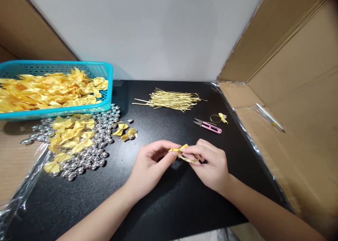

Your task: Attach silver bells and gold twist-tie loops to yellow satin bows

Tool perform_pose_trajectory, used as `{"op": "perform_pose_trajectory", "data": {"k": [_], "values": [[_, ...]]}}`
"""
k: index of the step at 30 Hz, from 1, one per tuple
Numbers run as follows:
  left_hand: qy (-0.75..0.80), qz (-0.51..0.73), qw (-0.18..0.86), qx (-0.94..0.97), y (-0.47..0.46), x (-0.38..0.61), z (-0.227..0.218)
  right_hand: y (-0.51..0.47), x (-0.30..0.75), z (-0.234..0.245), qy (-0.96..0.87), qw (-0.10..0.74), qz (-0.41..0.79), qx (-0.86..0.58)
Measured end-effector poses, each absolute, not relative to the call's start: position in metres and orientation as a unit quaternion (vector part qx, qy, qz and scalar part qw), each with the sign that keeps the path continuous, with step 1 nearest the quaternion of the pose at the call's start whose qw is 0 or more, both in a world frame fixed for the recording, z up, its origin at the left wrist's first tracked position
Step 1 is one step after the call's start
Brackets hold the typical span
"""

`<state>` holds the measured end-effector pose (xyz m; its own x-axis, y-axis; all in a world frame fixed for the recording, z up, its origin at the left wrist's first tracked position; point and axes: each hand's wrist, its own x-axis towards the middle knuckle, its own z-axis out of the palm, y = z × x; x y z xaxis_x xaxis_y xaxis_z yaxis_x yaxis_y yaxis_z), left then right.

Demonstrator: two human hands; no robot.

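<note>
My left hand (pixel 149 163) and my right hand (pixel 211 163) meet over the middle of the black table (pixel 163 205). Together they pinch a small yellow ribbon bow (pixel 177 149) with a loop of gold wire (pixel 188 159) hanging from it. The left fingers grip the bow's left side; the right fingers hold the wire loop and the bow's right side. Both hands are closed.
A teal basket (pixel 105 103) full of yellow bows stands at the back left. In front of it lie loose bows (pixel 71 135) on a heap of silver bells (pixel 87 160). A bundle of gold wire ties (pixel 171 99), pink snips (pixel 208 126) and a finished bow with loop (pixel 220 118) lie further back. Cardboard walls (pixel 295 93) rise on the right.
</note>
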<state>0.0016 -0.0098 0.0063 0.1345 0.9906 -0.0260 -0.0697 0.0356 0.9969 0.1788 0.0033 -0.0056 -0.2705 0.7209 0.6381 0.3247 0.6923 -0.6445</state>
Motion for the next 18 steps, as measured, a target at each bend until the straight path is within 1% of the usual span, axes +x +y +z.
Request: {"op": "perform_pose_trajectory", "data": {"k": [6, 10, 16, 18], "values": [[0.465, 0.469, 0.513, 0.549, -0.011, 0.002, 0.005, 0.001, 0.177, -0.007, -0.769, 0.485, 0.222, -0.352], [0.481, 0.470, 0.552, 0.493, -0.011, 0.005, 0.002, 0.001, 0.177, -0.008, -0.779, 0.479, 0.219, -0.340], [0.488, 0.476, 0.602, 0.415, -0.011, 0.010, 0.002, 0.002, 0.179, -0.016, -0.817, 0.459, 0.138, -0.320], [0.481, 0.476, 0.623, 0.394, -0.010, 0.010, 0.002, 0.001, 0.180, -0.016, -0.823, 0.454, 0.130, -0.315]]}}
